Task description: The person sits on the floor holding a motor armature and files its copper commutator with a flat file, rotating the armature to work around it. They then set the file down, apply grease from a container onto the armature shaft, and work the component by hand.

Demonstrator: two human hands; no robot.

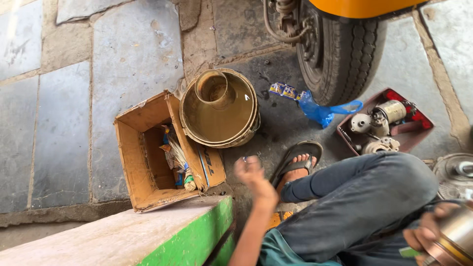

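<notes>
Work was mid-stage: right hand (424,235) gripped a metal cylindrical part (456,236) at lower right, left hand (250,172) was blurred w/ grip indeterminate, near the cardboard box (148,152), while disassembled motor parts (379,125) sat in the red tray (419,120), not yet refitted.

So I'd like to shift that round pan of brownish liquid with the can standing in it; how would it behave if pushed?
The round pan looks nearly full of liquid, so it is probably heavy for its size and apt to slosh over the rim. The can standing in it seems tilted, so it may tip or slide. The pan's edge touches the cardboard box, which would likely shift too.
</notes>
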